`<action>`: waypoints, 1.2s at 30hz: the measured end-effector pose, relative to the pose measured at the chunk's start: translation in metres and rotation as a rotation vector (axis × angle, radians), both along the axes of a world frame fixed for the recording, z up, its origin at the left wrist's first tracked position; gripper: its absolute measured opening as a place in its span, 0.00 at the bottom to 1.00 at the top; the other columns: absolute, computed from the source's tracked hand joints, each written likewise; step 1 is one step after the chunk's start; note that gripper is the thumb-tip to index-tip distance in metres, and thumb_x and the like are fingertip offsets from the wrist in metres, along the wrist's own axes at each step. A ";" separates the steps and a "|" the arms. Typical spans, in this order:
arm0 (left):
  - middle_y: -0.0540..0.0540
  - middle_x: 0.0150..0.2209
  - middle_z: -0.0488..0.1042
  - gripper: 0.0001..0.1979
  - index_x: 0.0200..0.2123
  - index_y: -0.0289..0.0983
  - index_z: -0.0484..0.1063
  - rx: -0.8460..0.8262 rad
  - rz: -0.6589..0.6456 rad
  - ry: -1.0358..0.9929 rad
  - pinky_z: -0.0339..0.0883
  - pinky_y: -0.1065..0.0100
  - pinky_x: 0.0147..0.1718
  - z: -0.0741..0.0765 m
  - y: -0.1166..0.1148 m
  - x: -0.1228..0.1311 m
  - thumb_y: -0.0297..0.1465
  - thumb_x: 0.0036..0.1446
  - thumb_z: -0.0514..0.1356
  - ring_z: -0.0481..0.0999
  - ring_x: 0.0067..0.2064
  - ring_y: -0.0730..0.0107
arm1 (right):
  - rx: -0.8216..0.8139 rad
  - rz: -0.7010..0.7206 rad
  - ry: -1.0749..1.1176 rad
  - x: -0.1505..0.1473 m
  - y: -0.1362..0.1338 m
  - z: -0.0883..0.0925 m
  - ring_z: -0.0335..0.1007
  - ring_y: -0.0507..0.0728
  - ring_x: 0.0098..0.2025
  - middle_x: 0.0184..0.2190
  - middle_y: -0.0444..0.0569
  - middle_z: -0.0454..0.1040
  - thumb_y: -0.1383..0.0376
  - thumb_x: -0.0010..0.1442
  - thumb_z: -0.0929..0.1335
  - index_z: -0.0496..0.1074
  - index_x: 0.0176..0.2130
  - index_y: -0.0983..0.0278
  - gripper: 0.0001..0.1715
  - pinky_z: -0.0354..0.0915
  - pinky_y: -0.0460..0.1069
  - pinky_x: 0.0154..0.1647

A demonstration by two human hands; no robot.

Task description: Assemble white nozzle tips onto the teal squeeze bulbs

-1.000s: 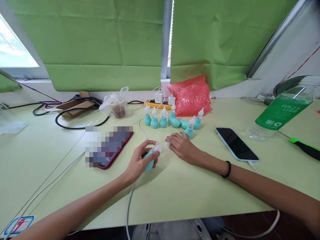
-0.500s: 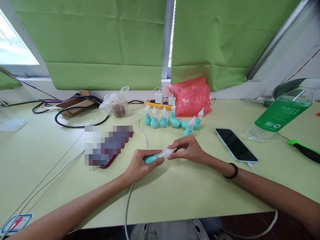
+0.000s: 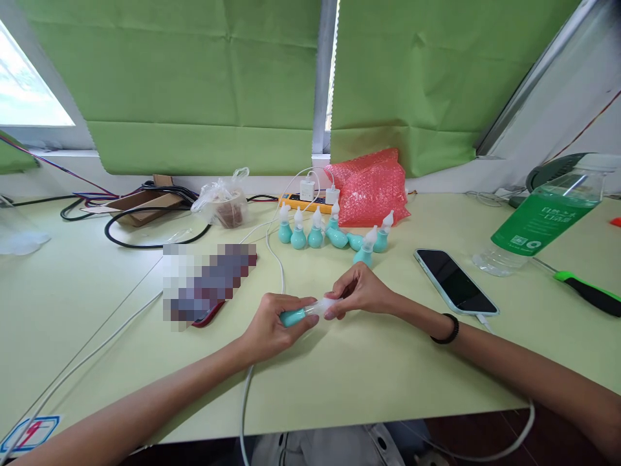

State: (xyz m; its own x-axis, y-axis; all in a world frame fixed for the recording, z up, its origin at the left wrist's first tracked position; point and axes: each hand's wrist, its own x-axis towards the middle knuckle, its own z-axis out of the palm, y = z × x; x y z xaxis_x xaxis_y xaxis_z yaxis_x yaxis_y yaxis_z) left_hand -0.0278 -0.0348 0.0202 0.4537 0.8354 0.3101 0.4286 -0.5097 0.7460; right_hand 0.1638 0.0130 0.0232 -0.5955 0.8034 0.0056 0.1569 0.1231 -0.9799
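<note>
Over the middle of the table, my left hand [image 3: 275, 327] is closed around a nasal aspirator, its teal bulb [image 3: 292, 318] lying in the palm and its clear neck pointing right. My right hand [image 3: 361, 291] pinches the white soft tip [image 3: 322, 306] at the other end; the fingers partly cover that tip. Bulb, neck and tip lie in one line between both hands. Beyond them stand several more teal aspirators with whitish tips [image 3: 298, 238], and a teal bulb [image 3: 338, 238] lies on its side among them.
A pink bubble-wrap bag [image 3: 373, 194] and a power strip [image 3: 305, 202] sit at the back. To the right are a phone [image 3: 456, 281], a green-labelled bottle [image 3: 543, 217] and a screwdriver [image 3: 589, 292]. Left, another phone [image 3: 211, 314] lies near white cables.
My right fingers have curled in closer around the white tip and sit slightly lower. My left thumb and fingers have shifted toward the tip. The camera view has moved slightly.
</note>
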 end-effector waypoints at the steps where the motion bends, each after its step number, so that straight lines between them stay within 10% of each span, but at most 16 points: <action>1: 0.44 0.26 0.75 0.13 0.37 0.35 0.74 0.028 -0.014 0.000 0.59 0.72 0.22 -0.001 -0.001 0.000 0.34 0.50 0.55 0.68 0.24 0.71 | -0.026 0.016 0.004 0.000 0.000 0.001 0.68 0.51 0.19 0.16 0.46 0.72 0.63 0.29 0.75 0.72 0.18 0.69 0.14 0.65 0.44 0.19; 15: 0.45 0.21 0.72 0.14 0.38 0.33 0.73 0.129 -0.001 0.026 0.57 0.72 0.20 -0.008 -0.004 0.001 0.34 0.51 0.55 0.66 0.21 0.73 | -0.098 0.024 0.058 -0.003 -0.006 -0.007 0.69 0.53 0.20 0.18 0.47 0.72 0.63 0.28 0.75 0.70 0.18 0.70 0.16 0.67 0.45 0.19; 21: 0.43 0.37 0.73 0.18 0.46 0.37 0.66 0.139 0.081 -0.015 0.64 0.67 0.35 -0.007 0.005 -0.001 0.34 0.52 0.55 0.70 0.36 0.67 | 0.148 -0.086 0.016 -0.011 -0.007 0.021 0.68 0.51 0.20 0.20 0.47 0.72 0.60 0.32 0.74 0.71 0.24 0.69 0.18 0.64 0.45 0.19; 28: 0.42 0.56 0.53 0.29 0.57 0.43 0.44 0.237 0.212 -0.052 0.54 0.55 0.49 -0.012 0.010 -0.003 0.30 0.53 0.53 0.55 0.55 0.61 | 0.777 -0.185 -0.392 -0.022 0.050 0.092 0.61 0.48 0.20 0.15 0.43 0.65 0.63 0.39 0.71 0.69 0.19 0.68 0.10 0.57 0.44 0.19; 36: 0.41 0.52 0.55 0.18 0.48 0.40 0.60 0.236 0.046 0.091 0.58 0.59 0.47 -0.014 0.001 -0.001 0.26 0.52 0.50 0.60 0.50 0.63 | 0.714 -0.072 -0.649 -0.042 0.099 0.077 0.62 0.48 0.17 0.13 0.46 0.66 0.60 0.43 0.68 0.68 0.18 0.70 0.14 0.60 0.45 0.20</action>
State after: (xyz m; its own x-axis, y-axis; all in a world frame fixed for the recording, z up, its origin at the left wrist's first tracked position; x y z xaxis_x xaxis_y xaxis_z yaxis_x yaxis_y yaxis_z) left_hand -0.0285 -0.0339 0.0061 0.4517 0.7652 0.4586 0.5153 -0.6435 0.5661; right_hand 0.1220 0.1115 0.0999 -0.6043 0.7729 0.1937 0.6718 0.6249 -0.3977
